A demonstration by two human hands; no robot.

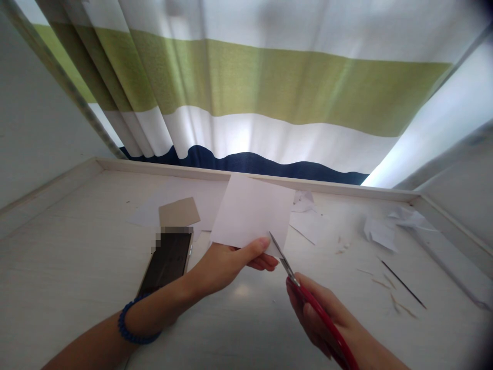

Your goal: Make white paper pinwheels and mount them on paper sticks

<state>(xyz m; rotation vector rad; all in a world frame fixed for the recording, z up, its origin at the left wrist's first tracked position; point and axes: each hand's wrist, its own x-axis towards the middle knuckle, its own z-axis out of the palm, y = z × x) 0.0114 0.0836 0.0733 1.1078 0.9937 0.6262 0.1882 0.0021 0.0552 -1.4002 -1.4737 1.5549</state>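
A white sheet of paper [252, 210] is held up over the table by my left hand [234, 262], its thumb on top near the lower edge and the fingers beneath. In my right hand [319, 308] is a pair of scissors [325, 321] with red handles and metal blades. The blades point up and left and meet the sheet's lower right edge, one blade over the paper. My right fingers wrap around the red handles, partly hiding them.
A phone [167, 262] lies left of my left hand, with a beige card [179, 212] behind it. Crumpled paper [379, 234], a thin dark stick [402, 282] and small scraps [393, 298] lie at right. The white table [77, 246] has a raised rim; a striped curtain [262, 82] hangs behind.
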